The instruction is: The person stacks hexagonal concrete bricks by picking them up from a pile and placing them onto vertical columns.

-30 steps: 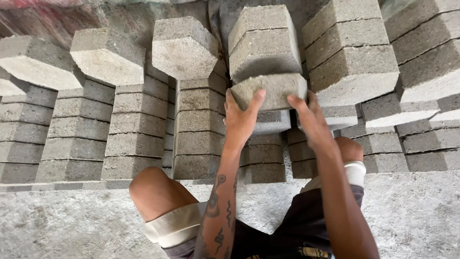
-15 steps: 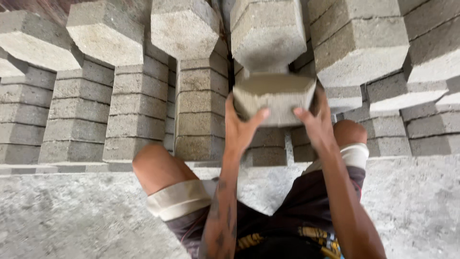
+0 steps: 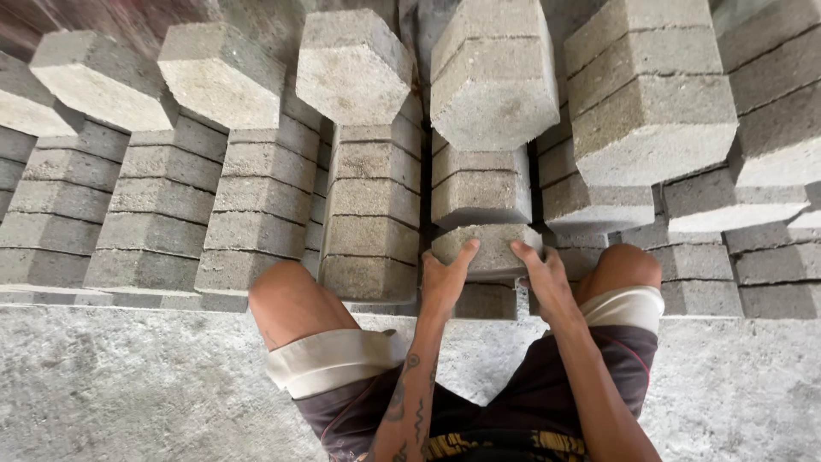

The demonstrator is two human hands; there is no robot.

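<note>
Both bare hands clasp one grey hexagonal concrete paving block (image 3: 487, 250), the landmark here: the left hand (image 3: 445, 281) wraps its near-left edge with fingers curled up onto the top face, and the right hand (image 3: 544, 278) clamps the near-right edge the same way, so each grip is closed on that block. The block lies flat, low on a short stack; one more grey block (image 3: 485, 301) shows directly beneath it, partly hidden by the hands, and just behind it rises a taller stack (image 3: 481, 184) of the same blocks, topped by a still higher column (image 3: 493, 73) whose upper face fills the view. To the left of the held block stand four stacks in a row, counted by their hexagonal tops (image 3: 352, 67), (image 3: 221, 75), (image 3: 103, 81) and one cut off by the frame's left edge (image 3: 21, 103); the nearest (image 3: 372, 214) shows about six layers on its side. To the right of the held block two large stacks are clear (image 3: 652, 111) and (image 3: 774, 111), with lower blocks (image 3: 710, 201) stepped beneath them. Two bare knees flank the held block, the left knee (image 3: 291, 299) well to its left and the right knee (image 3: 629, 267) just beside its right, above dark shorts with pale hems (image 3: 329, 359). Everything rests on a rough grey concrete floor (image 3: 128, 385).
</note>
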